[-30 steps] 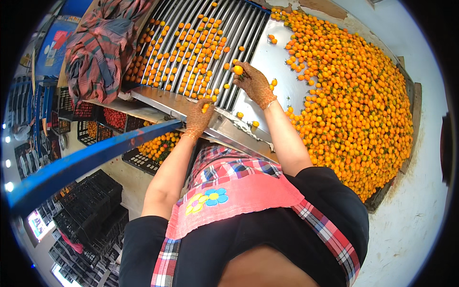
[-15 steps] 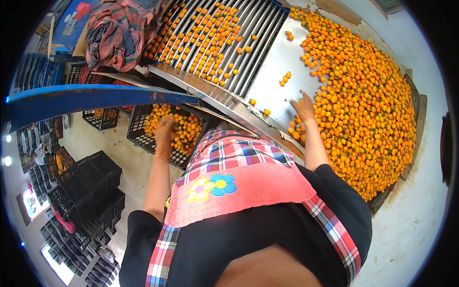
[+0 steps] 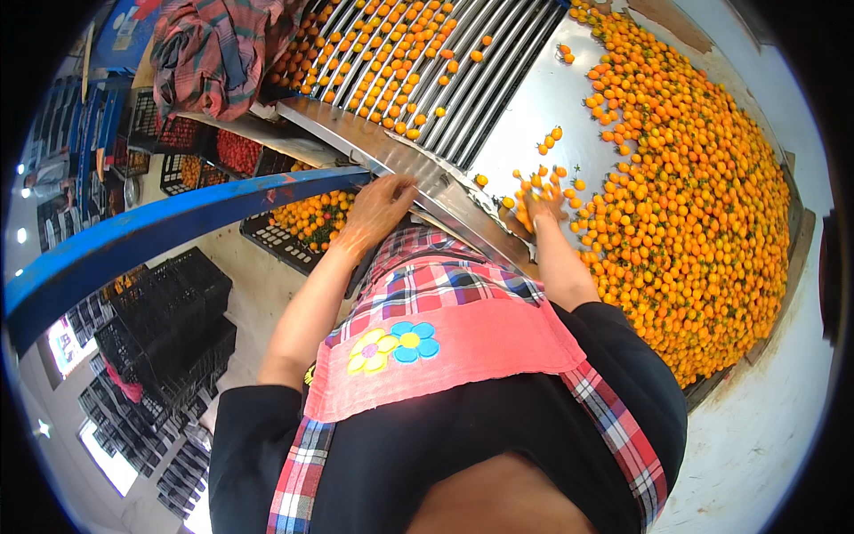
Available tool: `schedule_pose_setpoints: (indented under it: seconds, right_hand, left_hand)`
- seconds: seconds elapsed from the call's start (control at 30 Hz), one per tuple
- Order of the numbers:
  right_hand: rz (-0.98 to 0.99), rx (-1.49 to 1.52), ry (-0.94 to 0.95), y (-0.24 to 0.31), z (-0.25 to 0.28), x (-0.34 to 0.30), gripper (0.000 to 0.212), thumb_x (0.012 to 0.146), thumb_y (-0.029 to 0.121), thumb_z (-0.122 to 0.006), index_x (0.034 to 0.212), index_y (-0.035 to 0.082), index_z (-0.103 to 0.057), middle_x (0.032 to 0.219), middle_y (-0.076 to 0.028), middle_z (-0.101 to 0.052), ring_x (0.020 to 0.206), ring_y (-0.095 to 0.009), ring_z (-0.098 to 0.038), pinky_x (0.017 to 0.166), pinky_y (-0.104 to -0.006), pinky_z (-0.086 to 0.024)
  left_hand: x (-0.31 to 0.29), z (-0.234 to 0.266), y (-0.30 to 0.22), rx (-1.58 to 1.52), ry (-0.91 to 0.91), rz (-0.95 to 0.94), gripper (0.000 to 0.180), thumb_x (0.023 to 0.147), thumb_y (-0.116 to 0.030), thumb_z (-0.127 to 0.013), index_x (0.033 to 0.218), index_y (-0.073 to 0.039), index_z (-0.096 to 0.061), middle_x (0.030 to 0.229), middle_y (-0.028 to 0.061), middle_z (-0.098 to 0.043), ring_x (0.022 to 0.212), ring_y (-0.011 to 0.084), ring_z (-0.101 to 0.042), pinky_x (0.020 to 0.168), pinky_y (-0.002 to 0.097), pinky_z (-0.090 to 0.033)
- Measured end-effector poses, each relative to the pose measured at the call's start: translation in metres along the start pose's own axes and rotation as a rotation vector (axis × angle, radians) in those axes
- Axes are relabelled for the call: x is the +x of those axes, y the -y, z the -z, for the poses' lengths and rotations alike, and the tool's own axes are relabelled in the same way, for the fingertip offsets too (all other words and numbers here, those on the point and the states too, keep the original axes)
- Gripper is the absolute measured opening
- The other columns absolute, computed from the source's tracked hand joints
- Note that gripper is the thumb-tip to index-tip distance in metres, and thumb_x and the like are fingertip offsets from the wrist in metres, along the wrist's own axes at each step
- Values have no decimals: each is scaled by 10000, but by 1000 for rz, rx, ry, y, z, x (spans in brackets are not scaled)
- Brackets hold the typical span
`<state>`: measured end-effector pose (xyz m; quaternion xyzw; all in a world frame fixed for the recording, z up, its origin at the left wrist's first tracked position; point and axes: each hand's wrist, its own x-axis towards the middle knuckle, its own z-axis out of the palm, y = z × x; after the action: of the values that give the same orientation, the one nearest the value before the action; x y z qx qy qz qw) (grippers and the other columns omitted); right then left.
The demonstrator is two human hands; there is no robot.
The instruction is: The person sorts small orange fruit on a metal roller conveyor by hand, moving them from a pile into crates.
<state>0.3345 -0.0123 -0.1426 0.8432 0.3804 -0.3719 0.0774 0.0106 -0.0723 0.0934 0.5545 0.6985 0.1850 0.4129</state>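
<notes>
While a black crate [image 3: 277, 251] holds orange tomatoes [image 3: 307, 215], the left hand [image 3: 382, 206] lies bent-fingered at the metal ledge [image 3: 345, 136], its grip impossible to tell; the right hand [image 3: 546, 206] spreads open among loose tomatoes [image 3: 559, 171] on the metal sheet [image 3: 525, 116], beside a large heap [image 3: 694, 205].

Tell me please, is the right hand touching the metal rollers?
Apart: the head view shows silver sheet between the right hand and the rollers.
</notes>
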Motion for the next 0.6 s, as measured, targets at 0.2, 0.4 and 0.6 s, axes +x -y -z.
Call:
schedule_pose_setpoints:
  seconds: [0.2, 0.4, 0.6]
  right_hand:
    - [677, 283, -127, 127, -1, -16, 597, 776, 292, -687, 1309, 109, -490, 1220, -157, -580, 1098, -297, -570, 913, -362, -471]
    - [1101, 30, 372, 236, -31, -61, 308, 812, 260, -619, 1106, 174, -661, 1089, -103, -631, 1025, -281, -592, 870, -379, -471]
    - [1718, -485, 260, 317, -102, -70, 192, 776, 131, -620, 958, 91, -667, 963, -82, -629, 1002, -271, -595, 802, -384, -508]
  left_hand:
    - [85, -19, 43, 366, -30, -31, 263, 875, -259, -525, 1017, -76, -651, 1001, 125, -650, 924, 337, -608, 802, 431, -482]
    - [105, -32, 40, 371, -183, 136, 205, 843, -233, -533, 930, -99, -660, 922, 122, -658, 855, 341, -619, 750, 456, -491]
    - [103, -28, 38, 303, -234, 128, 148, 802, -184, -572, 888, -97, -656, 858, 125, -654, 786, 345, -619, 697, 460, -495]
